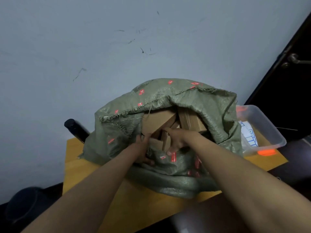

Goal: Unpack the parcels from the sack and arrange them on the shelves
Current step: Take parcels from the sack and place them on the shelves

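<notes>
A green woven sack (215, 115) with red marks sits open on a wooden table (138, 202). Several brown cardboard parcels (156, 121) fill its mouth. Both my hands reach into the opening. My left hand (142, 148) grips the left side of a small cardboard parcel (165, 141) near the sack's front rim, its thumb outside the rim. My right hand (178, 140) is wrapped over the same small parcel from the right, its thumb pressed on the front. The parcels deeper in the sack are hidden.
A clear plastic tub (264, 130) with white printed packets stands to the right of the sack. A dark bottle (75, 128) leans behind the sack's left side. A pale scuffed wall rises behind, and a dark door with a handle (294, 59) is at far right.
</notes>
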